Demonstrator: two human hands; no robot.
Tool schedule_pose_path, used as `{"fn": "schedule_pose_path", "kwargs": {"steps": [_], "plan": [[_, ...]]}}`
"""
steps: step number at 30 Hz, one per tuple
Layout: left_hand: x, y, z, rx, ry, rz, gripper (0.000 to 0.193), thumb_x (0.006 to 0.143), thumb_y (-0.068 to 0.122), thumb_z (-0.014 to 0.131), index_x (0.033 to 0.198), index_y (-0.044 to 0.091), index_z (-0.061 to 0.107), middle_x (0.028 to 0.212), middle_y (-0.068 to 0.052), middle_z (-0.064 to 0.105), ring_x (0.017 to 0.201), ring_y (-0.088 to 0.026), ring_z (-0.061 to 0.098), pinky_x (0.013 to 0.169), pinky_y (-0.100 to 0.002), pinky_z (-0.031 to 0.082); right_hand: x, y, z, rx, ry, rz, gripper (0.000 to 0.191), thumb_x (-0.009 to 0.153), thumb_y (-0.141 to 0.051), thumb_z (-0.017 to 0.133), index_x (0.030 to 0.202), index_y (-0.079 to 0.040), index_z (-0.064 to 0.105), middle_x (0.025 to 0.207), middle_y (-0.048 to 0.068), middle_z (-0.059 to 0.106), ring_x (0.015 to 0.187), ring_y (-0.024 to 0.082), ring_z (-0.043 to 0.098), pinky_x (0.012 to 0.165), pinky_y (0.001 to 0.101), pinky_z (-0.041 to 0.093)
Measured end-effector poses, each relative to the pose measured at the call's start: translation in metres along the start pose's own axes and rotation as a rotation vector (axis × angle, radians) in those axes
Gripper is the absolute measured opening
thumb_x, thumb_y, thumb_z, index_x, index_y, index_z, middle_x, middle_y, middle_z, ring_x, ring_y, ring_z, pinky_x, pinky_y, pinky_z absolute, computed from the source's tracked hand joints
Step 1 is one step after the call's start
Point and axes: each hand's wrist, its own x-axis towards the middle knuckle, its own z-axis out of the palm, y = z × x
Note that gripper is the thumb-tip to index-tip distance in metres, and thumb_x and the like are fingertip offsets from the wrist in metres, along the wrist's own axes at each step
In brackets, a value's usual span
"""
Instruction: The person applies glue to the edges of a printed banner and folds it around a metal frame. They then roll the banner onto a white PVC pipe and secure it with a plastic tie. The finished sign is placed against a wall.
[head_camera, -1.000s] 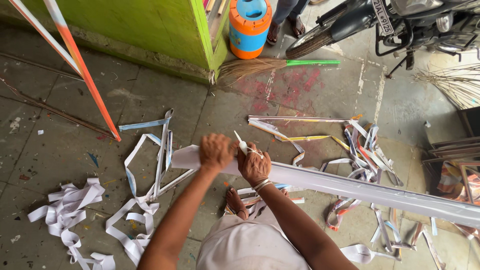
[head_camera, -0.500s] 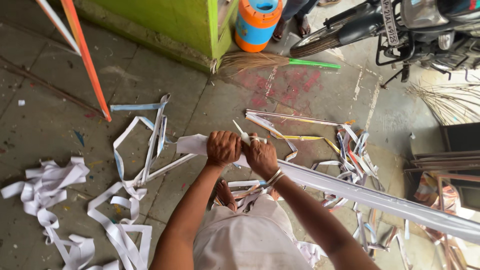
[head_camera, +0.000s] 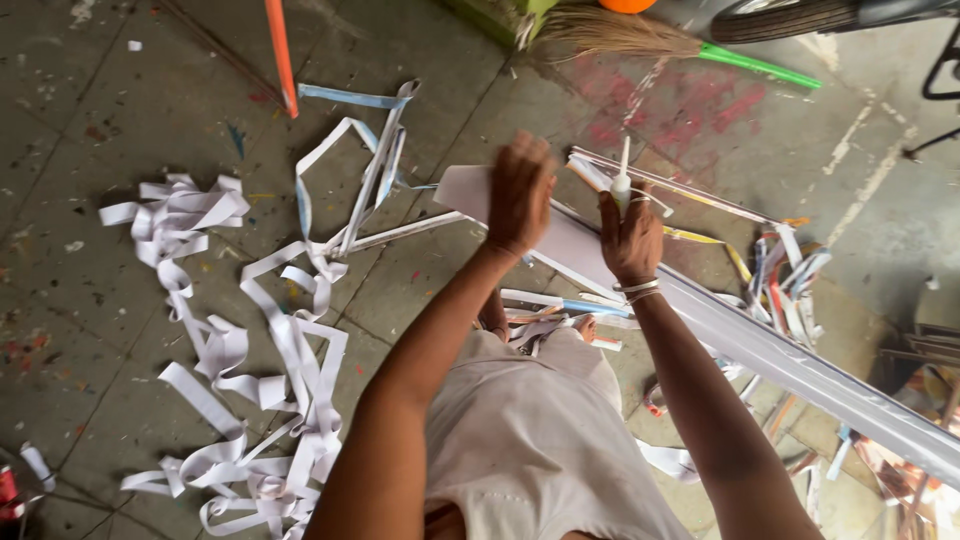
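While the left hand (head_camera: 520, 195) presses down flat on the near end of the long white strip (head_camera: 760, 345), fingers spread and gripping nothing, the right hand (head_camera: 630, 238) is wrapped around a small white-handled tool (head_camera: 622, 178), maybe a knife, can't really tell, poking up out of the fist. The strip runs from right in front of the person off toward the right edge of the floor, resting above their knees. Curly white offcuts (head_camera: 250, 380) are piled all over the left side of the concrete floor (head_camera: 90, 330), with more coloured scraps (head_camera: 785, 265) on the right. A broom with a green handle (head_camera: 690, 45) lies up by the far edge. If I had to judge, doing this well means keeping that flat hand firm and well clear of the tool, so the strip doesn't skate about.
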Motion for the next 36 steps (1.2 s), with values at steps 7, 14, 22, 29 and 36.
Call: {"fn": "schedule_pose_path", "kwargs": {"steps": [7, 14, 22, 29, 36], "plan": [[0.008, -0.065, -0.043, -0.16, -0.346, -0.605, 0.045, 0.074, 0.026, 0.092, 0.075, 0.005, 0.053, 0.072, -0.009, 0.061, 0.068, -0.03, 0.06, 0.065, -0.045, 0.045, -0.005, -0.014, -0.001, -0.067, -0.004, 0.021, 0.031, 0.107, -0.026, 0.067, 0.126, -0.006, 0.054, 0.079, 0.018, 0.069, 0.065, 0.043, 0.066, 0.055, 0.0494, 0.048], [-0.012, -0.049, -0.024, -0.113, -0.11, -0.746, 0.042, 0.075, 0.016, 0.092, 0.067, 0.002, 0.053, 0.064, -0.009, 0.06, 0.057, -0.022, 0.055, 0.057, -0.041, 0.044, 0.001, -0.007, -0.005, 0.182, 0.091, -0.035, 0.021, 0.106, -0.021, 0.072, 0.109, -0.002, 0.062, 0.088, 0.017, 0.069, 0.073, 0.034, 0.067, 0.065, 0.0418, 0.05], [-0.023, -0.048, -0.032, -0.23, -0.05, -0.789, 0.027, 0.074, 0.006, 0.086, 0.071, 0.001, 0.06, 0.073, -0.009, 0.066, 0.068, -0.026, 0.062, 0.066, -0.041, 0.048, 0.001, -0.004, -0.002, 0.253, 0.028, 0.094, 0.027, 0.094, -0.017, 0.084, 0.106, 0.001, 0.069, 0.082, 0.012, 0.069, 0.069, 0.019, 0.061, 0.064, 0.0341, 0.049], [-0.035, -0.041, -0.053, -0.135, -0.11, -0.596, 0.013, 0.075, 0.002, 0.079, 0.086, 0.001, 0.072, 0.089, -0.009, 0.066, 0.084, -0.027, 0.066, 0.075, -0.04, 0.051, 0.011, -0.038, 0.034, 0.704, -0.037, 0.048, 0.03, 0.097, -0.017, 0.083, 0.115, 0.003, 0.069, 0.099, 0.005, 0.073, 0.091, 0.008, 0.063, 0.081, 0.0262, 0.053], [-0.047, -0.04, -0.066, -0.347, -0.109, -0.82, 0.028, 0.075, 0.004, 0.071, 0.102, 0.001, 0.078, 0.082, -0.008, 0.062, 0.074, -0.023, 0.064, 0.068, -0.036, 0.05, 0.003, -0.062, 0.032, 0.514, -0.213, -0.012, 0.019, 0.089, -0.015, 0.081, 0.098, 0.0, 0.074, 0.082, 0.007, 0.072, 0.07, 0.011, 0.063, 0.066, 0.0266, 0.051]]}}
